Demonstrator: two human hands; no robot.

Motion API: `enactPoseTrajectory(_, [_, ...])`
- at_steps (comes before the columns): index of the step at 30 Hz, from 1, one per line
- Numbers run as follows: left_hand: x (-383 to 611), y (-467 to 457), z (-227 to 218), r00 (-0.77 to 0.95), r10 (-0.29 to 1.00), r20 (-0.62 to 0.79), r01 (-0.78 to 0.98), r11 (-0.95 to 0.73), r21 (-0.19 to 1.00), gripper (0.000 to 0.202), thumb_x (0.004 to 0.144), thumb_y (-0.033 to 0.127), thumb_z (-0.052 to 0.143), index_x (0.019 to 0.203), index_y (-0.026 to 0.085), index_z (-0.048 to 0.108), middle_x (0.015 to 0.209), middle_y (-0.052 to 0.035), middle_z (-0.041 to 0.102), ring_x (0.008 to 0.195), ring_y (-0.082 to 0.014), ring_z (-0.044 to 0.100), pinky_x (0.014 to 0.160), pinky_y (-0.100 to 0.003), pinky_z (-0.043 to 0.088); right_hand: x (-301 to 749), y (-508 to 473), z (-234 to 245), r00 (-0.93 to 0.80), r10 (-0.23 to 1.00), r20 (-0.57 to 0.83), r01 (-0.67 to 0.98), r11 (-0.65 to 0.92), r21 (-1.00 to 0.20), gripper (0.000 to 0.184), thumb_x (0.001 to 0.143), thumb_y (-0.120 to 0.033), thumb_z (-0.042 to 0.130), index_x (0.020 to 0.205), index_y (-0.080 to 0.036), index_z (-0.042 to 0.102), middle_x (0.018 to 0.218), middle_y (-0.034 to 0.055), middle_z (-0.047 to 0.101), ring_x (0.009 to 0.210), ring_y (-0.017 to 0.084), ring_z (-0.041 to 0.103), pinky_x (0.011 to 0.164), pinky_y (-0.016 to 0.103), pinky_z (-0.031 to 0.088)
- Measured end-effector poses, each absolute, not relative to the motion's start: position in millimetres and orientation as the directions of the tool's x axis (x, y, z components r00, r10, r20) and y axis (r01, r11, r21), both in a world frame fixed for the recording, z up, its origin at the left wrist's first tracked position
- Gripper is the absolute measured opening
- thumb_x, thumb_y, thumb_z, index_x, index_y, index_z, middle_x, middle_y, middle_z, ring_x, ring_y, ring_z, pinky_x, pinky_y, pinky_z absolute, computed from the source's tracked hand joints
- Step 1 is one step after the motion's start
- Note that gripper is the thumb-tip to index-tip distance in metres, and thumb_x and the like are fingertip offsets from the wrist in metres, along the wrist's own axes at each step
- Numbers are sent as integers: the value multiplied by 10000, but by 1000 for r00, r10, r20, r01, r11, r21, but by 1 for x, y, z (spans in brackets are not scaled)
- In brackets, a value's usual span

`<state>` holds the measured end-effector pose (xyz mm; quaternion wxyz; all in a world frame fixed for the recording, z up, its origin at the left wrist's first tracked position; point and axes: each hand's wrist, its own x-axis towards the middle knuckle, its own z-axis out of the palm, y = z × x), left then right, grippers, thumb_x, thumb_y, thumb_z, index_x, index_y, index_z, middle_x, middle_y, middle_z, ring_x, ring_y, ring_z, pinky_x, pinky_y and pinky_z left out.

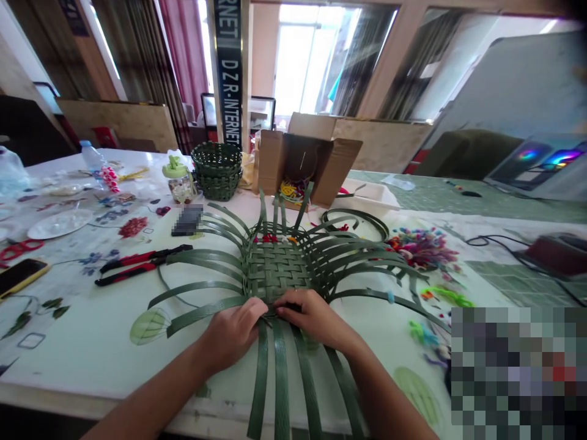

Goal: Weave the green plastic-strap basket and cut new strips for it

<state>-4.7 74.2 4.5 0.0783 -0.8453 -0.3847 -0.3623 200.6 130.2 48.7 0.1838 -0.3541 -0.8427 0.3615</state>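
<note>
On the tabletop (77,360), a woven strap mat (275,269) lies in the middle, with pliers (142,264) to its left, craft pom-poms (424,249) to its right, and a cardboard box (300,156) and stacked baskets (217,171) behind it.

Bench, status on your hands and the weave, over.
Left hand and right hand on near edge of green strap basket base. Long strips splayed all round. Red-handled pliers lying left, beside the strips.

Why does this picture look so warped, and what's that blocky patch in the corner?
Head view: the wide lens bends the table edge and wooden frame; the window glares white; a pixelated patch hides the lower right corner.
</note>
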Motion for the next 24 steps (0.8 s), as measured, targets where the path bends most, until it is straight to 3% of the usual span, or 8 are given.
enactPoseTrajectory(4, [-9, 71, 5, 449, 507, 736, 657, -746, 113, 292, 803, 92, 520, 1076, 147, 434, 984, -99, 620, 829, -154, 637, 708, -243, 527, 201, 128, 50, -661, 749, 50, 508, 495, -705, 158, 846, -184, 545, 877, -186, 700, 823, 20, 672, 771, 150, 594, 708, 240, 425])
enactPoseTrajectory(8, [-6, 70, 6, 433, 568, 700, 657, -731, 187, 275, 805, 72, 504, 1054, 160, 427, 956, -86, 613, 806, -151, 630, 686, -245, 529, 201, 127, 50, -643, 762, 80, 523, 512, -681, 158, 852, -188, 540, 874, -204, 695, 830, 19, 672, 787, 164, 599, 713, 257, 436])
enactPoseTrajectory(17, [1, 68, 10, 433, 605, 668, 662, -716, 219, 317, 794, 39, 447, 1081, 174, 439, 974, -71, 634, 886, -157, 632, 726, -237, 518, 200, 127, 44, -623, 776, 97, 549, 522, -653, 178, 862, -199, 526, 890, -220, 700, 830, 19, 690, 790, 177, 618, 714, 274, 455])
enactPoseTrajectory(24, [-1, 72, 10, 486, 678, 551, 750, -647, 134, 260, 848, 104, 429, 1086, 183, 497, 962, -42, 659, 778, -154, 647, 646, -258, 505, 200, 130, 42, -584, 795, 164, 436, 478, -762, 198, 865, -235, 510, 891, -200, 703, 844, 26, 703, 794, 173, 632, 727, 280, 482])
